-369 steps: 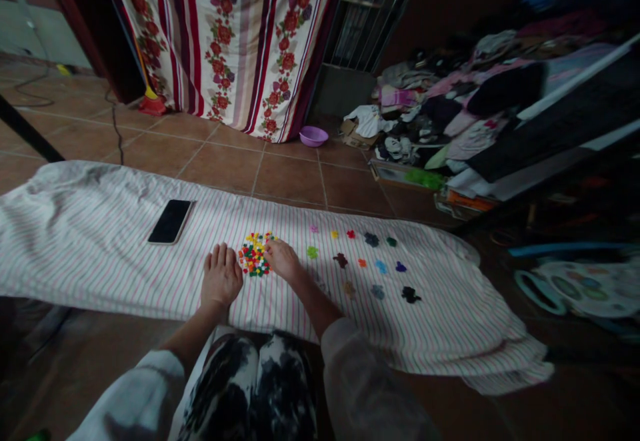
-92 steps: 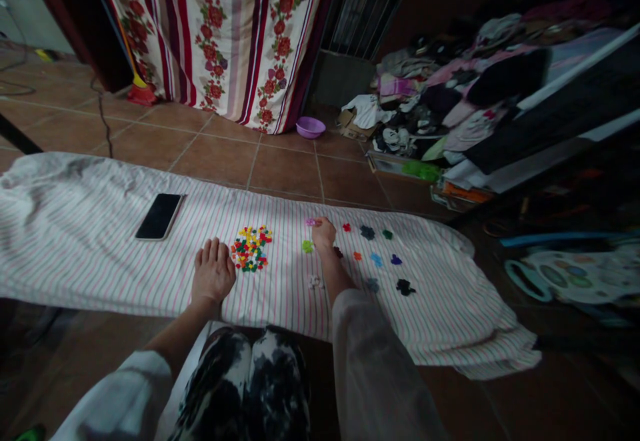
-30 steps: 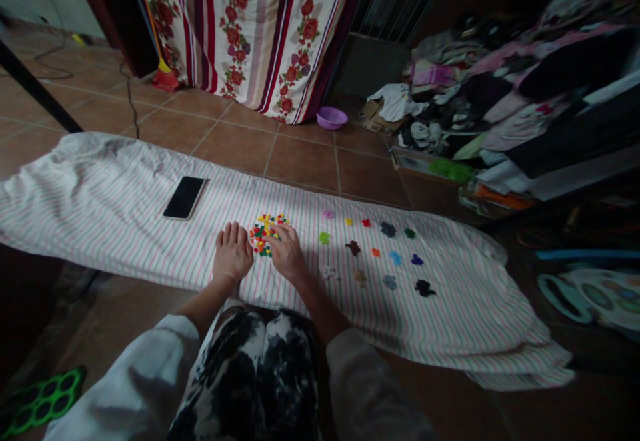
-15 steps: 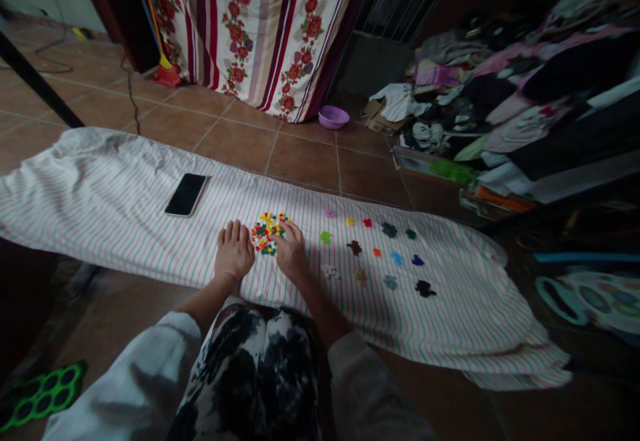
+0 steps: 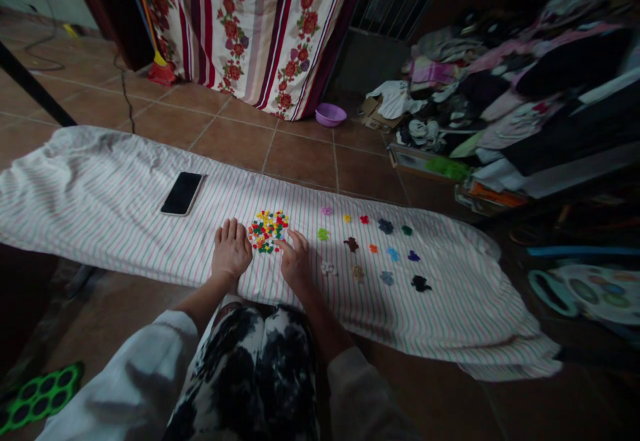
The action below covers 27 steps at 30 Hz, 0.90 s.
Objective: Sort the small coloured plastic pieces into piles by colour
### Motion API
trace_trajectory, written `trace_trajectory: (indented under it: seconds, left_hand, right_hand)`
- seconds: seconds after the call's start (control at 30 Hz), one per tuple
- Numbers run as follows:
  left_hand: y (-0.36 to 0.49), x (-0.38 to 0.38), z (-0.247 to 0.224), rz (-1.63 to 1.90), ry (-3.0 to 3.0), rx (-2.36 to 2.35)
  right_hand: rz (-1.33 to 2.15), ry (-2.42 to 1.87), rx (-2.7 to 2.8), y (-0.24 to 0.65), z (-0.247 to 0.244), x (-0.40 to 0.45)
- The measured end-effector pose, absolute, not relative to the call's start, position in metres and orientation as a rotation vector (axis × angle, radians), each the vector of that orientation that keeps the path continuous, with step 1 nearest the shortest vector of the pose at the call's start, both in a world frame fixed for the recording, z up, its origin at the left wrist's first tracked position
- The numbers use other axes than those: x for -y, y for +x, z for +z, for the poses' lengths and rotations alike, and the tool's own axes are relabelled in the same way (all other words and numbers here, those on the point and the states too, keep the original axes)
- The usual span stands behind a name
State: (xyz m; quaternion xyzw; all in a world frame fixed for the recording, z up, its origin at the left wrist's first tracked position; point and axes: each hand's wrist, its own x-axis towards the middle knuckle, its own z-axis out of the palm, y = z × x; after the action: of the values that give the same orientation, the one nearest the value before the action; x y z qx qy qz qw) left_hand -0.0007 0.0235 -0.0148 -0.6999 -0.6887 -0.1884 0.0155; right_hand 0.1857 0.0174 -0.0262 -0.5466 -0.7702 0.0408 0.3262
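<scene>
My left hand [image 5: 232, 248] lies flat on the striped cloth [image 5: 125, 228], just left of a pile of small mixed-colour pieces [image 5: 269, 230]. At the pile's right edge is my right hand [image 5: 296, 260], its thumb and index finger apart and nothing visible between them. Farther right, small single-colour heaps sit in rows, among them light green [image 5: 323, 234], brown [image 5: 351, 244], red [image 5: 365, 219], dark grey [image 5: 385, 226], light blue [image 5: 393, 254] and black [image 5: 421, 284].
A phone [image 5: 183, 194] rests on the cloth at the left. Beyond the cloth's far edge are a purple bowl [image 5: 331, 115], a floral curtain [image 5: 265, 28] and piled clothes [image 5: 520, 94]. A green tray [image 5: 43, 398] is at the lower left.
My right hand has drawn back slightly to the right from the mixed pile, uncovering more pieces. My left hand stays flat. The whole view has shifted a little.
</scene>
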Motion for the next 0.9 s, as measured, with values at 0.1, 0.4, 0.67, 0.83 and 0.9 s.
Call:
trace_trajectory:
  seconds: [0.1, 0.4, 0.67, 0.83, 0.9]
  left_hand:
    - [-0.001, -0.024, -0.017, -0.578, -2.177, 2.120]
    - [-0.001, -0.024, -0.017, -0.569, -2.165, 2.115]
    - [-0.001, -0.024, -0.016, -0.498, -2.147, 2.084]
    - [-0.001, -0.024, -0.017, -0.504, -2.147, 2.080]
    - [-0.001, -0.024, -0.017, -0.506, -2.147, 2.081]
  right_hand:
    - [0.099, -1.430, 1.996, 0.185, -0.025, -0.017]
    - [0.119, -1.394, 2.055, 0.181, -0.025, -0.019]
    - [0.087, -1.343, 2.140, 0.168, -0.022, -0.024]
    - [0.058, -1.348, 2.131, 0.169, -0.024, -0.024]
    - [0.046, -1.354, 2.115, 0.173, -0.025, -0.023]
